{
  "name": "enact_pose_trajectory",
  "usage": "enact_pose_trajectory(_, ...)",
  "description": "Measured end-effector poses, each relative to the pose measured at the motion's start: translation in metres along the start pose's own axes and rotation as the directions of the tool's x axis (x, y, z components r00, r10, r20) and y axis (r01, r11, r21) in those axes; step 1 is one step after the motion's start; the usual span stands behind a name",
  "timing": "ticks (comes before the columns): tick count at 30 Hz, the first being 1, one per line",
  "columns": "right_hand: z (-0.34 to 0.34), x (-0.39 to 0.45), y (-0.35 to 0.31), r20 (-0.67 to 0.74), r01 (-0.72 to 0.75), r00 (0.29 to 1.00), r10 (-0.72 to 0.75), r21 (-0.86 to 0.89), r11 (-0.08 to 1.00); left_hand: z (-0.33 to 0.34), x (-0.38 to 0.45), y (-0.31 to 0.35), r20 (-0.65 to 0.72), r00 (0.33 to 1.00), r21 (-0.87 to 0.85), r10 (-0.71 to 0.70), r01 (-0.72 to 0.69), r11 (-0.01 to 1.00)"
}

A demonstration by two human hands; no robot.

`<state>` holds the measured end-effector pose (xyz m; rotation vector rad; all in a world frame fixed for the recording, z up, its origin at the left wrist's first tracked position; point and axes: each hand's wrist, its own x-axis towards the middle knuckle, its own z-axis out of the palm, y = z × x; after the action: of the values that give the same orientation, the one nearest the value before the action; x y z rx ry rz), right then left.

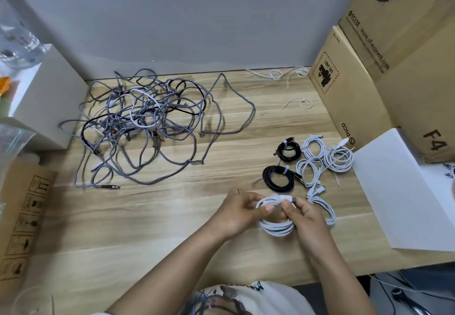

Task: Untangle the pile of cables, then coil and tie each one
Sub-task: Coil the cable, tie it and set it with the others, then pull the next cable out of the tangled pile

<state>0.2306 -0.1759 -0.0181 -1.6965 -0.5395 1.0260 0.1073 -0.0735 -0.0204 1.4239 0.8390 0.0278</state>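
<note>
A: White cable, coiled, held just above the desk between both hands. That coil sits right beside the finished bundles, on their near side.

B: How are the hands set?

A: The left hand curls round the coil's left side, thumb across the loops. The right hand pinches the top of the coil, where a white tie looks wrapped round the strands. Neither hand is slack; both grip the same coil.

B: So the step is tying?

A: I judge so: coiling looks done and the tie is being cinched. Whether it is fully fastened I cannot tell, since the fingers cover the end.

B: And the rest?

A: Finished bundles: two black coils and several white coils, each with a tie. Far to the left of those bundles, toward the wall, lies the tangle, mostly grey braided cable with black and white strands through it. Spare ties lie beyond the bundles, by the boxes.

B: What does the next move call for?

A: Probably pulling the tie snug while the left hand keeps the loops from springing apart, then setting the coil among the bundles. After that, the tangle needs one loose end found and drawn out slowly.
</note>
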Motion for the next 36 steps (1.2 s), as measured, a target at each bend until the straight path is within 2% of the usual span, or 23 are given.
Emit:
enact_pose_trajectory(2,-0.001,0.007,0.015,-0.01,-0.052,0.999,0.052,-0.065,0.997,0.005,0.013,-0.007,-0.065,0.997,0.263,-0.034,0.05,0.964)
enact_pose_trajectory(3,-0.001,0.01,0.022,-0.03,-0.069,0.997,0.067,-0.09,0.994,0.007,0.019,-0.01,-0.069,0.997,0.311,-0.033,0.053,0.949)
enact_pose_trajectory(6,-0.002,0.019,0.035,-0.098,-0.109,0.991,0.095,-0.14,0.984,0.011,0.032,-0.013,-0.022,0.998,0.236,-0.06,0.064,0.97)
enact_pose_trajectory(10,-0.002,0.026,0.049,-0.165,-0.12,0.984,0.072,-0.305,0.945,0.013,0.043,-0.021,-0.062,0.989,0.222,-0.134,0.144,0.964)
enact_pose_trajectory(13,0.001,0.03,0.047,-0.191,-0.1,0.981,0.023,-0.405,0.909,0.013,0.043,-0.022,-0.064,0.992,0.219,-0.108,0.119,0.968)
enact_pose_trajectory(17,0.002,0.027,0.041,-0.229,-0.152,0.972,0.043,-0.487,0.86,0.01,0.037,-0.022,-0.077,0.996,0.163,-0.055,0.067,0.984)
enact_pose_trajectory(19,0.003,0.022,0.035,-0.284,-0.13,0.958,-0.039,-0.553,0.823,0.006,0.03,-0.017,-0.111,0.993,0.119,-0.05,0.063,0.991)
enact_pose_trajectory(21,0.014,0.016,0.023,-0.279,-0.038,0.949,-0.15,-0.57,0.821,-0.004,0.017,-0.016,-0.17,0.984,0.092,-0.044,0.06,0.994)
enact_pose_trajectory(24,0.051,0.016,0.004,-0.145,0.113,0.967,-0.208,-0.49,0.864,-0.027,-0.012,-0.016,-0.27,0.963,0.089,0.024,0.0,0.996)
enact_pose_trajectory(26,0.088,0.023,-0.002,-0.035,0.153,0.982,-0.186,-0.426,0.892,-0.048,-0.034,-0.02,-0.348,0.935,0.098,0.067,-0.035,0.995)
enact_pose_trajectory(28,0.131,0.024,-0.003,0.096,0.183,0.983,-0.158,-0.393,0.901,-0.074,-0.06,-0.032,-0.445,0.894,0.102,0.049,-0.003,0.995)
enact_pose_trajectory(31,0.201,0.009,-0.003,0.314,0.211,0.945,-0.096,-0.355,0.911,-0.12,-0.105,-0.063,-0.626,0.778,0.062,-0.057,0.123,0.99)
enact_pose_trajectory(33,0.243,-0.005,0.001,0.425,0.251,0.902,-0.08,-0.364,0.897,-0.15,-0.135,-0.082,-0.743,0.663,0.103,-0.089,0.245,0.964)
enact_pose_trajectory(35,0.279,-0.018,0.007,0.497,0.293,0.865,-0.063,-0.4,0.868,-0.174,-0.161,-0.095,-0.816,0.575,0.199,-0.057,0.374,0.906)
enact_pose_trajectory(36,0.291,-0.024,0.01,0.53,0.327,0.846,-0.057,-0.432,0.841,-0.181,-0.17,-0.099,-0.824,0.565,0.265,-0.036,0.442,0.857)
